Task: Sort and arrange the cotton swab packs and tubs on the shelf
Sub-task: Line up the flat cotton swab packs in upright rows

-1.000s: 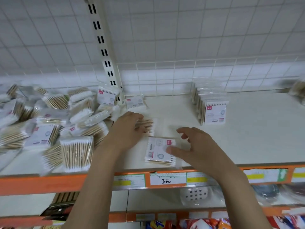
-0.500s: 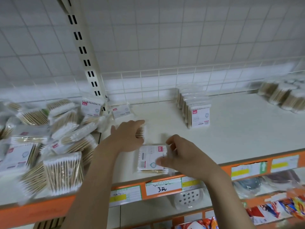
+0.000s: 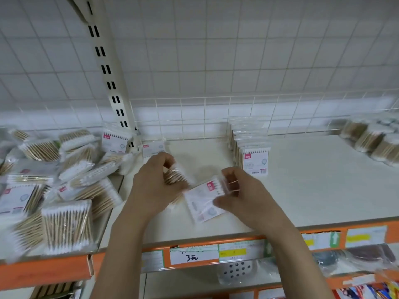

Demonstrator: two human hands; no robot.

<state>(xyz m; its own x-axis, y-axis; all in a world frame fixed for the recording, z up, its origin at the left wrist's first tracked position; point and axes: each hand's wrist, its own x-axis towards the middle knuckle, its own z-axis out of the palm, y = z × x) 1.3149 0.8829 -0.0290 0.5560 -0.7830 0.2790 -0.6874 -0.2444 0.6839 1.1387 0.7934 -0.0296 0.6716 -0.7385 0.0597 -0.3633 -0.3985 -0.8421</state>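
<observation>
A: Start at the left end of the shelf [image 3: 302, 186]. What's there?

B: A loose heap of cotton swab packs [image 3: 64, 180], lying every way, some hanging over the front edge. Behind it, near the upright post [image 3: 108, 67], one labelled pack [image 3: 115, 141] stands on end.

A: And the hands?

B: Near the middle of the front edge. The left hand [image 3: 155, 186] has its fingers curled round a clear pack of swabs [image 3: 174, 176], lifted a little off the shelf. Just to its right, the right hand [image 3: 241, 195] pinches the top corner of a white labelled pack [image 3: 201, 201] that lies tilted on the shelf.

A: Further right?

B: A neat row of standing packs [image 3: 250, 149] by the back edge, and tubs [image 3: 371, 139] at the far right, blurred.

A: What could go wrong?

B: I'd say that corner pinch is thin; slick film could slip and drop the pack over the front edge. The left forearm also passes close to the heap, so a nudge might tip overhanging packs off. And set down carelessly, a new pack could topple the row.
</observation>
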